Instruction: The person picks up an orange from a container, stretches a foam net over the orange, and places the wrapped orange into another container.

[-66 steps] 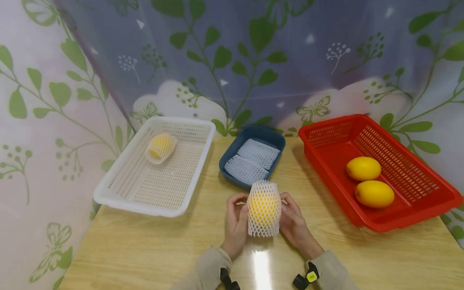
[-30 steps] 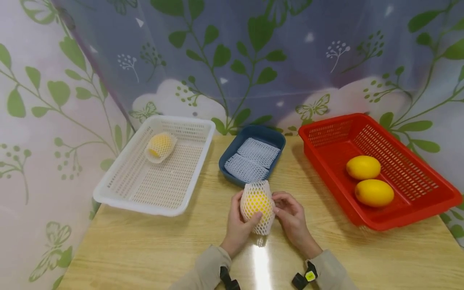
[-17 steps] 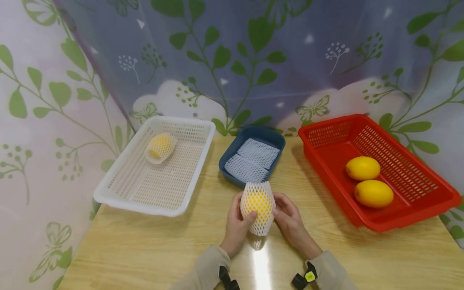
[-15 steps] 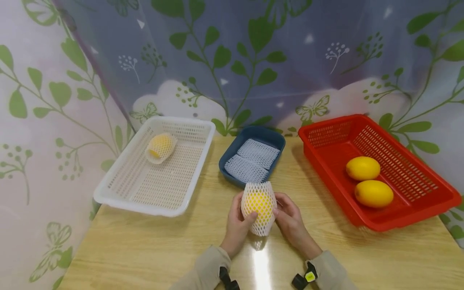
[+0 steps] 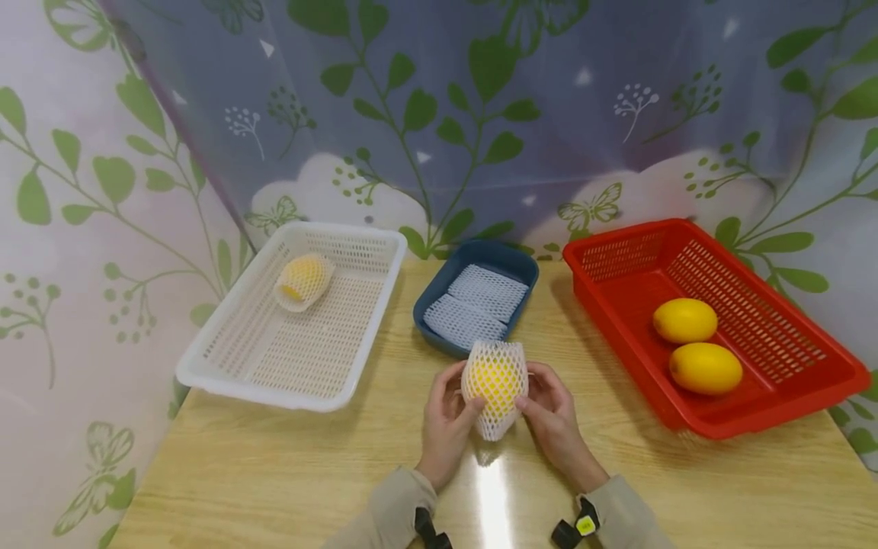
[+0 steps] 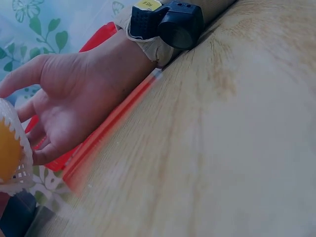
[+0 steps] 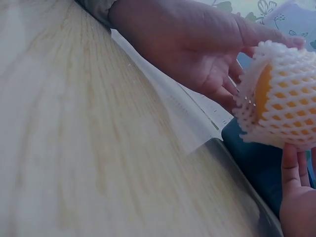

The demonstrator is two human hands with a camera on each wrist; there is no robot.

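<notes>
Both hands hold a yellow oval fruit (image 5: 495, 385) in a white foam net sleeve (image 5: 498, 351), raised over the near side of the table. The left hand (image 5: 446, 427) grips its left side, thumb on the near face. From the other side the right hand (image 5: 554, 423) pinches the net with its thumb, fingers behind. The net's upper end stands open and its lower end narrows. The left wrist view shows the right palm (image 6: 69, 94) beside the fruit (image 6: 9, 153). In the right wrist view the left hand (image 7: 187, 44) reaches along the net (image 7: 291, 94).
A blue tray (image 5: 427, 335) with flat foam nets (image 5: 466, 319) stands just beyond the hands. On the left, a white basket (image 5: 288, 398) holds one netted fruit (image 5: 304, 279). A red basket (image 5: 617, 354) at right contains two bare yellow fruits (image 5: 706, 368).
Since half a second ago the netted fruit has shifted slightly right, and the net's lower end looks narrower. At 2.2 s ago that end hung wide; the left thumb has since come onto the front.
</notes>
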